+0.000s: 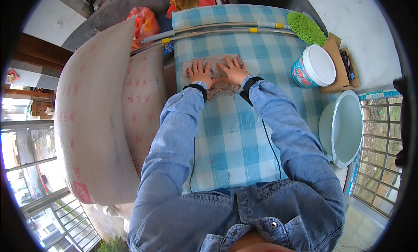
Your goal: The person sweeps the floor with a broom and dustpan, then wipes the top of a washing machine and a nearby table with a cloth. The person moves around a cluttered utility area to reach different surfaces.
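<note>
A worn, greyish-brown patterned cloth (218, 91) lies on a table covered with a blue-and-white checked tablecloth (225, 137). My left hand (200, 75) rests palm down on the cloth's left part, fingers spread. On its right part my right hand (234, 72) is also flat, with the fingers apart. Both hands press on the cloth without gripping it, and the thumbs point towards each other. The cloth's near edge looks ragged and wrinkled. Dark bands circle both wrists, and a thin cord hangs from each.
Poles (225, 27) lie across the table's far part, beside a green chenille mop head (306, 28). On the right are a lidded white bucket (313, 66), an open cardboard box (339, 67) and a pale green basin (346, 129) tipped on its side. Large printed sacks (94, 115) stand left.
</note>
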Demonstrator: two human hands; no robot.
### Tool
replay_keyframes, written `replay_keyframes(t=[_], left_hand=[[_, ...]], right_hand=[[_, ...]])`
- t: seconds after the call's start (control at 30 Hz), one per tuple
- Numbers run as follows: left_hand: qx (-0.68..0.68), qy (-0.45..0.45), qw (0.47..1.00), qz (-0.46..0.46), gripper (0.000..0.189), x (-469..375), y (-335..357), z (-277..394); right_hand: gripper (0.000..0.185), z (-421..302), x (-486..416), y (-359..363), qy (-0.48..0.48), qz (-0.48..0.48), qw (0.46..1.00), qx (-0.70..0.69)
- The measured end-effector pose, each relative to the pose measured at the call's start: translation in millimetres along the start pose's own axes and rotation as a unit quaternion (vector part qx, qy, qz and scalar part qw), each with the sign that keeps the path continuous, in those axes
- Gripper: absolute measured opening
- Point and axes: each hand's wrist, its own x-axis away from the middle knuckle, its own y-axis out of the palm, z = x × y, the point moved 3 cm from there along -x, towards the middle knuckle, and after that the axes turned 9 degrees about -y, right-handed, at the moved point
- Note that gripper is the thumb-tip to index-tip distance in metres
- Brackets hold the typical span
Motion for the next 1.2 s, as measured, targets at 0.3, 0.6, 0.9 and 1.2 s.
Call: replay_keyframes(t=[0.3, 0.6, 0.9, 1.2], left_hand=[[0.044, 0.015, 0.998, 0.033, 0.093, -48.7, -13.0, -3.1], [0.043, 0.053, 0.989, 0.133, 0.080, -83.1, -12.0, -4.5], [0.056, 0.034, 0.978, 0.200, 0.063, -96.5, -3.5, 8.1], [0.083, 0.064, 0.972, 0.209, 0.065, -95.8, -4.8, 38.6]], right_hand=[[0.066, 21.3, -40.6, -19.3, 0.005, 0.023, 1.000, -0.015], [0.058, 36.8, -64.9, -16.9, 0.011, 0.116, 0.993, 0.002], [0.055, 56.7, -76.7, -5.7, -0.015, 0.229, 0.973, 0.030], [0.054, 93.3, -74.9, -5.0, 0.004, 0.265, 0.963, 0.048]])
